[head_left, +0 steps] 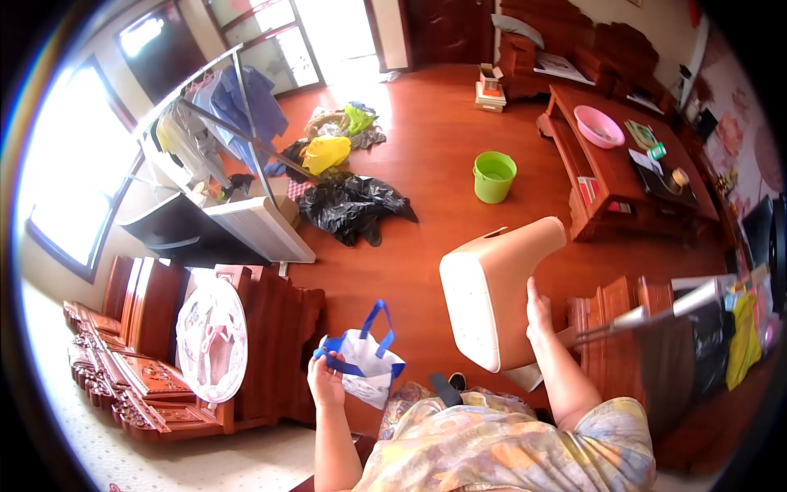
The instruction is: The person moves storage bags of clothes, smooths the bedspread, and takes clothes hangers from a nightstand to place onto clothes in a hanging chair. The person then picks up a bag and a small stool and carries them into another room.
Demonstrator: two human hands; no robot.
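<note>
Here, seen from a head camera looking down, a person stands on a red-brown wooden floor (443,139) with something in each hand. The left hand (325,379) is clenched around the blue strap of a white fabric tote bag with blue handles (366,361), which hangs open just right of that hand. Further right, the right hand (539,316) presses flat against the side of a beige plastic stool (492,287), lifted and tipped so its pale perforated underside faces the camera; whether the fingers curl around an edge cannot be told.

The stool looks smooth and bulky, so a one-handed hold may slip and drop it onto the floor. The bag, gripped by one strap only, could sag and spill anything inside.

Well beyond the hands lie crumpled black plastic bags (352,207), then a lime-green plastic bucket (494,176). Far right of the right hand, a dark wooden desk (611,168) carries a pink plastic basin (599,125).
</note>
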